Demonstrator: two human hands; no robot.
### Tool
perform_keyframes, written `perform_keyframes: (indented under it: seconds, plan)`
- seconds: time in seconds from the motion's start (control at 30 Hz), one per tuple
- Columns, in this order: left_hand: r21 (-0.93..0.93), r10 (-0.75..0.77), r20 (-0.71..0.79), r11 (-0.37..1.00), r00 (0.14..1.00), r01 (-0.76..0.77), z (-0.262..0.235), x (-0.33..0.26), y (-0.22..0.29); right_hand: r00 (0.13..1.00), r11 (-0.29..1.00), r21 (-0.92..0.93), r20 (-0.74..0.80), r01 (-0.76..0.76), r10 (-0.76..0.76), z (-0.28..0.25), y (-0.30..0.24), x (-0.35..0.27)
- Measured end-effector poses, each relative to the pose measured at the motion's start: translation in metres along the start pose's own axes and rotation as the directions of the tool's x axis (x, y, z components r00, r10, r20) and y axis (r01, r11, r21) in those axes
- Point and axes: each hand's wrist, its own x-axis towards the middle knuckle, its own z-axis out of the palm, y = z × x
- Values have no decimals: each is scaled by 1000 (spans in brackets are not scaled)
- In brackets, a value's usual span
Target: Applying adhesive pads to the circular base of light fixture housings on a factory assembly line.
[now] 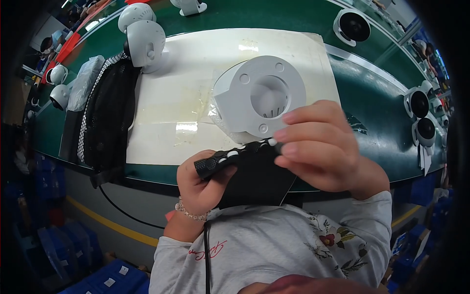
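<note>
Your left hand (199,185) grips a black sheet with round white dots (249,161), its dotted edge slanting toward your right hand (320,147), nearer the white round plastic housing (240,108); whether that hand pinches, I can't tell.

The green bench (274,15) carried a pale sheet (166,103); on this lay a white base (245,105); a black bag (111,112) lay at left; black-faced devices (419,104) stood at right.
</note>
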Motion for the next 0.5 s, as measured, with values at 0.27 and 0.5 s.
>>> perform_keyframes:
  seconds: [0.27, 0.5]
  plan:
    - [53, -74, 47, 996, 996, 72, -4, -3, 2, 994, 976, 216, 106, -25, 2, 3, 0, -3]
    - [132, 65, 167, 987, 984, -88, -2, 11, 2, 990, 946, 297, 93, -132, 109, 9, -4, 14]
